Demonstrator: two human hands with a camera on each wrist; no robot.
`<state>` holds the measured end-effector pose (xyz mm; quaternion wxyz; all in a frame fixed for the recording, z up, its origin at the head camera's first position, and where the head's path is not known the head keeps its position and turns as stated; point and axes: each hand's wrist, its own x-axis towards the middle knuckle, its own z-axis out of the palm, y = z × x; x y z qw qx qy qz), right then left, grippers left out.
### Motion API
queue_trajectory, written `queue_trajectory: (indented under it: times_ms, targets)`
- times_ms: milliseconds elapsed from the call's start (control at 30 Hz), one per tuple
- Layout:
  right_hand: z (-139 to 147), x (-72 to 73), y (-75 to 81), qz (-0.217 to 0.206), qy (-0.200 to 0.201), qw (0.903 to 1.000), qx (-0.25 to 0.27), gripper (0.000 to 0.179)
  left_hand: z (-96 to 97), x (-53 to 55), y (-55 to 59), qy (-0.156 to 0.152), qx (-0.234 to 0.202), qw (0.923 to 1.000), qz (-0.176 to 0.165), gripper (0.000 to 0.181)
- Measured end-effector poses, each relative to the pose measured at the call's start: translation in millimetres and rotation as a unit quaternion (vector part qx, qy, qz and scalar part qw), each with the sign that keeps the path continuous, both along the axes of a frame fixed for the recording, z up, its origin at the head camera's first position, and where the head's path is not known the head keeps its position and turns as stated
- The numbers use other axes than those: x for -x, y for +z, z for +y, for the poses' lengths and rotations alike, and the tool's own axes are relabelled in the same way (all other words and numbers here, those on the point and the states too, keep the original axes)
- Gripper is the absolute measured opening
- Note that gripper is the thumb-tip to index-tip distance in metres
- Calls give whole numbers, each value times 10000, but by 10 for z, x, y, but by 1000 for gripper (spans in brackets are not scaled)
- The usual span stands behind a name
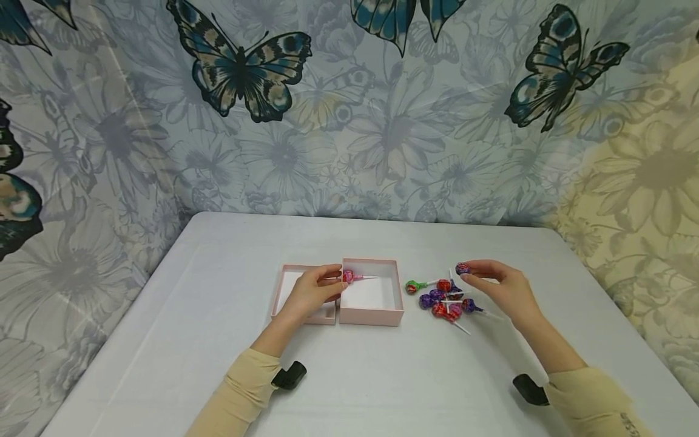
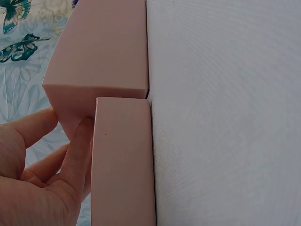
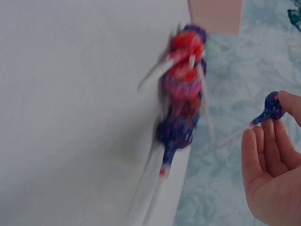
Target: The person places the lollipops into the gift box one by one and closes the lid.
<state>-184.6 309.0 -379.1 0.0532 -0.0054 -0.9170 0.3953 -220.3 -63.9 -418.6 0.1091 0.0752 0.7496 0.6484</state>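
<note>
My left hand (image 1: 312,294) grips the left wall of a pink box (image 1: 372,318), thumb at the rim and fingers against the outer side in the left wrist view. Inside the box lies a pink-and-red lollipop (image 1: 348,277), its stick pointing right. My right hand (image 1: 505,290) pinches a dark purple lollipop (image 3: 273,104) by its wrapped head, above the table. Below and left of that hand is a pile of lollipops with red (image 1: 438,310), purple (image 1: 425,301) and green (image 1: 413,287) wrappers, sticks pointing various ways.
A second, shallower pink box part (image 1: 276,294) sits directly left of the box, partly behind my left hand. Everything stands on a white-covered table (image 1: 218,261). Behind its far edge hangs a butterfly-and-flower patterned cloth (image 1: 393,152).
</note>
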Motion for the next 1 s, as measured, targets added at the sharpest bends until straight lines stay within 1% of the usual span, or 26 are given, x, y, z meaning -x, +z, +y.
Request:
queue_trajectory:
  times_ms: [100,233,300,333,400,533,567,733,867,1000]
  targets:
    - [-133,15,34,-334,143,9971,670,57,-1,6,-7,5,-7,10000,-10,51]
    - [-350,24,74,-586,380,9868,1461,55,1,4,-19,5,-236,9997,-46,49]
    - [-469,30,107,-649,465,9808,1779,53,5,0,-19,17,-305,9995,-42,49]
    - [-530,35,128,-691,485,9783,1893,53,6,-25,21,8,-296,9996,-31,49]
    - [-651,53,167,-738,541,9740,2071,51,6,-28,24,-2,-297,9996,-27,50]
    - [-876,103,210,-820,766,9669,2289,49,0,-28,23,-25,-282,9996,-16,50]
    - [-928,114,210,-831,842,9650,2339,49,0,-3,-20,-18,-291,9996,-14,50]
    - [-1148,170,174,-963,1130,9582,2444,46,5,8,-30,-30,-264,9996,2,49]
    - [-1279,233,94,-1099,1278,9574,2346,44,10,10,-32,-4,-222,9997,38,48]
    - [-1379,305,9,-1201,1391,9608,2076,40,10,9,-20,27,-176,9998,1,47]
